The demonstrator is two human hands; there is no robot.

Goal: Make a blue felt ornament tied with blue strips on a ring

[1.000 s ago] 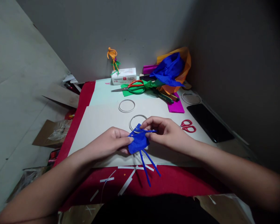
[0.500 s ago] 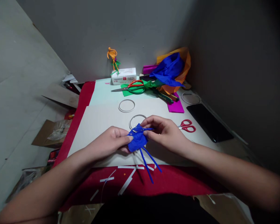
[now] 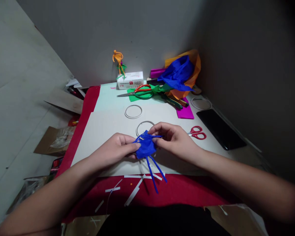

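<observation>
1 blue paper figure (image 3: 147,146) between 2 hands (image 3: 147,142), pinched by both.

Left hand (image 3: 125,146), bare, one: thumb laid over bent fingers, left forearm (image 3: 76,178) from 8 o'clock; right hand (image 3: 167,136), bare, one: fingers curled, pinching, right forearm (image 3: 226,165) from 4 o'clock

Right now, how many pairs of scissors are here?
2: the large scissors with red and green handles, near the white box, and the small red-handled scissors between the right hand and the phone. Others may be hidden.
</observation>
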